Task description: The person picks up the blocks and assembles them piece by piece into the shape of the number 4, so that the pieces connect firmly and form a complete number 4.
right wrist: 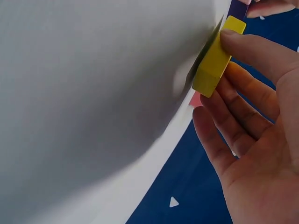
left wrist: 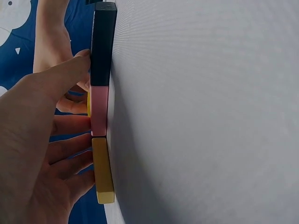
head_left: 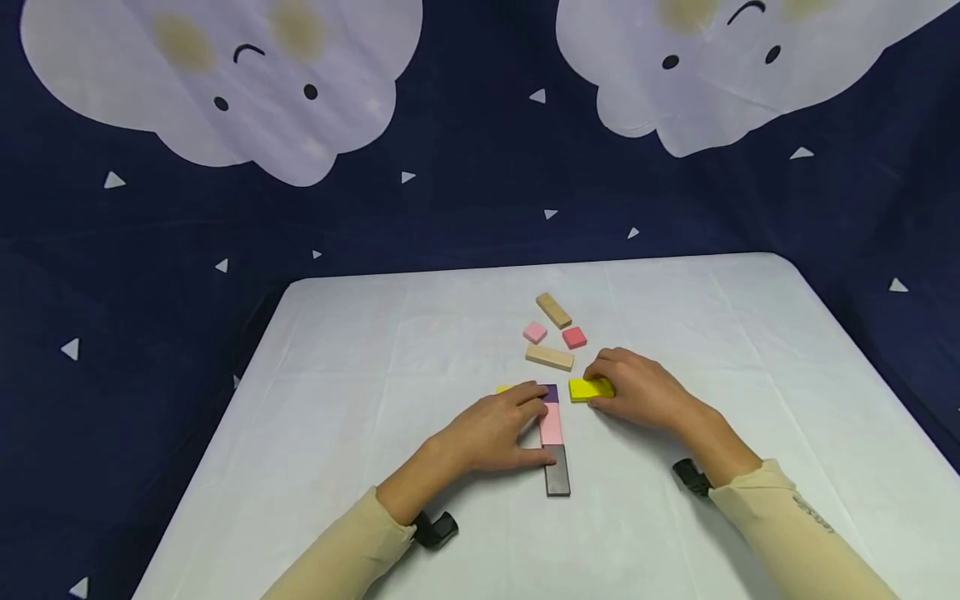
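Observation:
On the white table a purple block point(head_left: 551, 392), a pink block point(head_left: 551, 427) and a grey block point(head_left: 557, 479) lie end to end in a line. My left hand point(head_left: 491, 429) rests on this line, its thumb on the grey block and its fingertips at the pink and purple ones. Beyond those fingers, a yellow block point(left wrist: 103, 170) extends left from the line, mostly hidden in the head view. To the right, my right hand point(head_left: 637, 385) pinches another yellow block point(head_left: 587, 389) between thumb and fingers, with a small gap between it and the purple block.
Farther back lie two plain wooden blocks point(head_left: 553, 310), a small light pink piece point(head_left: 535, 332) and a small red piece point(head_left: 574, 337). Behind the table point(head_left: 420, 333) hangs a dark blue cloth point(head_left: 480, 183) with clouds and white triangles.

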The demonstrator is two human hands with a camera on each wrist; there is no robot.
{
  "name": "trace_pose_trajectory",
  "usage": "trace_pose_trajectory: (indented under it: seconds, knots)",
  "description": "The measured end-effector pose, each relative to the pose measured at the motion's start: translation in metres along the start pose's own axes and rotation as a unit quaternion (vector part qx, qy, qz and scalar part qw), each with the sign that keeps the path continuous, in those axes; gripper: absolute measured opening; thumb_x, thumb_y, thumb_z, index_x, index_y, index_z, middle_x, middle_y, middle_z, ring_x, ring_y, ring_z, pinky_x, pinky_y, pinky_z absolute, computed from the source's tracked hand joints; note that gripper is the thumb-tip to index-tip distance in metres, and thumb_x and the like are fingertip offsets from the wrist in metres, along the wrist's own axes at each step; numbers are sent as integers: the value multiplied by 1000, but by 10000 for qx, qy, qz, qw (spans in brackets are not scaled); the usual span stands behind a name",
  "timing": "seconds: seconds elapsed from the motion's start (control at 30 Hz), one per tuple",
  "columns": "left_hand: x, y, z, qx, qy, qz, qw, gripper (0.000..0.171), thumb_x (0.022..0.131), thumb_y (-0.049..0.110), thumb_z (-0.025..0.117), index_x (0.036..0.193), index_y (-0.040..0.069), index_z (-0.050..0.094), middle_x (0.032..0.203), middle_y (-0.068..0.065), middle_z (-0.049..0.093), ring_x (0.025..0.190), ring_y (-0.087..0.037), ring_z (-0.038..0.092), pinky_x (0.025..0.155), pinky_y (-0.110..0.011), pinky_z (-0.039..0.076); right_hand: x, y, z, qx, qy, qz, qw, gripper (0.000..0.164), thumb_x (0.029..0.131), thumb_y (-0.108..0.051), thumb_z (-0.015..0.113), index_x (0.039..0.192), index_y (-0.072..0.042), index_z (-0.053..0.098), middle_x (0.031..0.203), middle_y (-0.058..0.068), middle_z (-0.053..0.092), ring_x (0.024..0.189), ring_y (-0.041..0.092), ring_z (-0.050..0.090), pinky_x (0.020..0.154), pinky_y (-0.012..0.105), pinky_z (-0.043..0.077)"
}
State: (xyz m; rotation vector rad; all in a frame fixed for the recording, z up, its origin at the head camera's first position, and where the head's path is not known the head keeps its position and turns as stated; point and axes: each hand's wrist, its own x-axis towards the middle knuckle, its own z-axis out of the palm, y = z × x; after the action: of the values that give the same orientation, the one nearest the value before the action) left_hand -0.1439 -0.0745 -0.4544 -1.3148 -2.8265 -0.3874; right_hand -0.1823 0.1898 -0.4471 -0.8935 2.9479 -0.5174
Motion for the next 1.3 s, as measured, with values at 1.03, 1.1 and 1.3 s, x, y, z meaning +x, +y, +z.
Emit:
trace_pose_trajectory:
  seconds: [1.03, 1.1, 1.3]
  knots:
    - [0, 0, -1, -61, 17, -3, 10000, 61, 80, 67, 61, 112, 16, 60, 139, 0, 44, 114, -13, 52, 93, -29, 46, 3, -17, 7, -48, 112, -283, 9995, 32, 78, -28, 81, 103, -12, 70, 98, -2, 60, 90, 16, 53, 81, 36, 49]
    - [1, 0, -1, -59, 22, -2, 10000, 61, 80, 67, 61, 113, 16, 60, 139, 0, 44, 114, -13, 52, 93, -29, 46, 3, -17, 7, -42, 107, -277, 9995, 32, 78, -28, 81, 103, -12, 70, 99, -2, 60, 90, 16, 54, 81, 37, 49]
    - [0, 0, -1, -69, 18, 6, 10000, 62, 80, 67, 60, 113, 15, 61, 140, 0, 44, 115, -13, 52, 93, -29, 46, 3, -18, 7, 13, 75, -237, 9997, 32, 77, -28, 81, 104, -13, 70, 99, -3, 60, 91, 16, 54, 82, 37, 49]
